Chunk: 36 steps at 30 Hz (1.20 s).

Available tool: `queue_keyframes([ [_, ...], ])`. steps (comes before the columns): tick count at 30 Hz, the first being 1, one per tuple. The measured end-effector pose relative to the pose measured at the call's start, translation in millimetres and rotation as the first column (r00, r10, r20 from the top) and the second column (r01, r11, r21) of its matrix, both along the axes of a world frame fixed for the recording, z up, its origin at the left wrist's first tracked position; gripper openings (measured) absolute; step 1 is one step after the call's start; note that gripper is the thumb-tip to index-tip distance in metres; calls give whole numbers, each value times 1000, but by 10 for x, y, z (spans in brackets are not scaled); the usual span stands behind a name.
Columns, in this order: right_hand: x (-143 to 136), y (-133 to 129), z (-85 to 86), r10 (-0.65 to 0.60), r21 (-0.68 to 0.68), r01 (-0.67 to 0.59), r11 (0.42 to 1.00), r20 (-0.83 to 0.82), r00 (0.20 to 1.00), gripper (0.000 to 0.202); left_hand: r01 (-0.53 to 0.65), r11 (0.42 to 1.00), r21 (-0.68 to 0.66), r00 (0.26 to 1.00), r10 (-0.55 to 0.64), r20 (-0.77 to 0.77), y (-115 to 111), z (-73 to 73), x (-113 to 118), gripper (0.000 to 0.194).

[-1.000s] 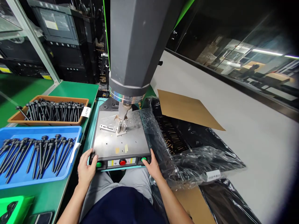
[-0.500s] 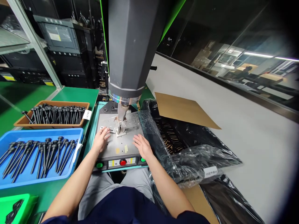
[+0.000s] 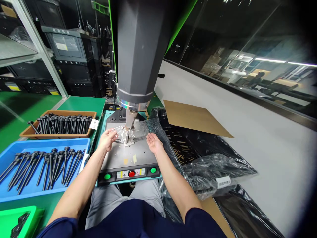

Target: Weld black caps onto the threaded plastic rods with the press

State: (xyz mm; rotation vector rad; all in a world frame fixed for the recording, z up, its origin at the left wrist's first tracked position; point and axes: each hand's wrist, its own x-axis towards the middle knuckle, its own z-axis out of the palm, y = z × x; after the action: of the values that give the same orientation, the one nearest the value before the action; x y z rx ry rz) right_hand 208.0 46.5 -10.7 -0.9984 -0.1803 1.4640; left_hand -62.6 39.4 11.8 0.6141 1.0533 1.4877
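A thin clear plastic piece [image 3: 141, 129] stretches across the metal fixture [image 3: 128, 140] under the machine's horn [image 3: 130, 118]. At its left end is my left hand [image 3: 107, 139], with thumb and fingers closed on the plastic's edge. My right hand [image 3: 154, 142] is by the right end, palm turned inward and fingers stretched out; whether the fingertips touch the plastic I cannot tell. Below both hands lies the machine's metal base plate [image 3: 119, 160], with small holes and bits of tape on it.
Two green buttons [image 3: 107, 176] flank a red button [image 3: 131, 173] on the front panel. At left stand a blue tray [image 3: 85, 145] and a brown tray [image 3: 32, 135] of black bolt-like parts, plus a green bin [image 3: 32, 215]. Plastic bags [image 3: 198, 172] and cardboard [image 3: 195, 115] lie right.
Both hands have moved forward to the ends of the clear plastic. The left fingers have closed on its edge. My right forearm no longer covers the right green button.
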Motion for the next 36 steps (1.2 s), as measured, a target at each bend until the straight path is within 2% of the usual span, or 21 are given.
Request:
queue_keyframes([
  [4, 92, 15, -20, -38, 16, 38, 999, 17, 999, 11, 17, 998, 65, 1000, -15, -21, -38, 41, 35, 58],
  [12, 150, 34, -76, -40, 24, 39, 999, 30, 999, 10, 17, 998, 60, 999, -14, -48, -68, 20, 93, 62],
  [17, 127, 40, -89, -14, 14, 14, 1000, 28, 1000, 11, 18, 999, 47, 997, -14, -71, -37, -1, 79, 49],
  [22, 133, 48, -109, 2, 9, -2, 1000, 29, 1000, 14, -18, 999, 27, 997, 20, -72, 33, 37, 57, 39],
  [36, 159, -64, -120, 27, -32, -26, 999, 24, 999, 30, -4, 1000, -23, 996, 2, -89, -1, -12, -6, 41],
])
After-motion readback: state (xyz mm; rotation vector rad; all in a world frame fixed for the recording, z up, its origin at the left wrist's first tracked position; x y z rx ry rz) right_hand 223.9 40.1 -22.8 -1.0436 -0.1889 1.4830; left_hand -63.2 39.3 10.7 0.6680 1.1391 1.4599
